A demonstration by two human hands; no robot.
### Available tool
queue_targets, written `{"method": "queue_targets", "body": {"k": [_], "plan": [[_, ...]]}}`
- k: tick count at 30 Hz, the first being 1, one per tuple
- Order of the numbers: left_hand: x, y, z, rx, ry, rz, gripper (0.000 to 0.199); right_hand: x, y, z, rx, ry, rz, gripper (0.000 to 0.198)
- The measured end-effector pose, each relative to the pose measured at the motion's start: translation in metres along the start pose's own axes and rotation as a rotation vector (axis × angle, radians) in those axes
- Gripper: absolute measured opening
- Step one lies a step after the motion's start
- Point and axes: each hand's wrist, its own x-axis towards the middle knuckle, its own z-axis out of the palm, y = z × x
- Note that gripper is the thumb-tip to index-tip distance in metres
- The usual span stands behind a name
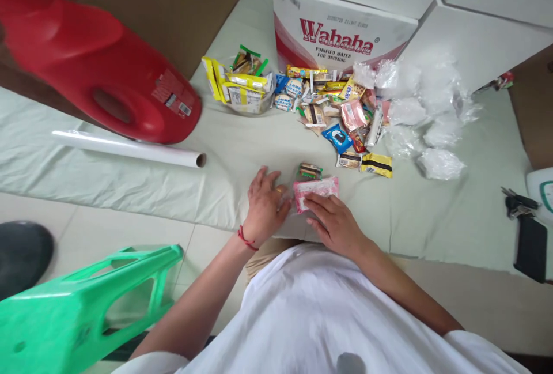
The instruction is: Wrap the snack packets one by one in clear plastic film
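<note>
A pink and white snack packet [317,191] lies near the front edge of the cloth-covered table. My right hand [339,224] rests its outstretched fingertips on top of this packet, with the thumb apart from it. Just behind it is a small green-edged biscuit packet [310,170]. To the left, my left hand [266,204] is over the cloth with its fingers apart and slightly bent. Clear plastic film [290,192] shows faintly between that hand and the pink packet; its full outline is hard to make out.
A pile of wrapped snacks [322,114] lies before the Wahaha carton [341,34]. Crumpled clear bags [432,109] are at right, a yellow-edged snack bag [242,89] at left. A white tube [129,148], red jug [108,68], green stool [82,299] and keys [521,201] surround them.
</note>
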Motion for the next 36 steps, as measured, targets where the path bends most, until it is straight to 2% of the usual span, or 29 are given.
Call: {"method": "queue_targets", "body": {"k": [3,7,10,13,16,20,22,24,26,27,29,31,33,36], "plan": [[-0.004,0.004,-0.017,-0.140,-0.096,-0.087,0.017,-0.003,0.003,0.002,0.047,0.005,-0.004,0.039],[0.001,0.021,-0.033,-0.513,-0.218,-0.457,0.026,0.000,0.008,0.002,0.097,0.005,-0.027,0.037],[0.012,0.041,-0.025,-0.860,-0.183,-0.634,0.027,0.004,0.011,0.001,0.118,0.011,-0.052,0.036],[0.020,0.059,-0.006,-1.016,-0.132,-0.675,0.023,0.006,0.013,0.000,0.123,0.008,-0.064,0.036],[0.017,0.066,0.008,-0.889,-0.042,-0.538,0.027,0.006,0.016,-0.005,0.165,-0.016,-0.054,0.037],[0.003,0.063,0.017,-0.564,-0.008,-0.162,0.038,0.001,0.020,-0.012,0.396,0.101,-0.054,0.031],[-0.004,0.062,0.024,-0.344,-0.017,-0.039,0.041,-0.002,0.021,-0.015,0.532,0.216,0.045,0.026],[-0.010,0.063,0.032,-0.125,-0.014,0.021,0.044,-0.004,0.022,-0.017,0.572,0.348,0.207,0.025],[-0.014,0.066,0.041,0.021,0.006,0.056,0.047,-0.003,0.025,-0.017,0.464,0.458,0.305,0.025],[-0.016,0.067,0.045,0.065,0.021,0.071,0.047,-0.001,0.027,-0.016,0.373,0.470,0.299,0.026],[-0.017,0.068,0.050,0.135,0.059,0.107,0.046,0.003,0.031,-0.013,0.200,0.392,0.205,0.029],[-0.017,0.067,0.052,0.182,0.100,0.145,0.045,0.007,0.035,-0.008,0.096,0.250,0.106,0.036],[-0.016,0.064,0.052,0.180,0.124,0.186,0.046,0.007,0.036,-0.003,0.038,0.150,0.069,0.043],[-0.017,0.058,0.050,0.121,0.158,0.234,0.045,0.001,0.035,0.004,-0.025,0.079,0.051,0.049]]}}
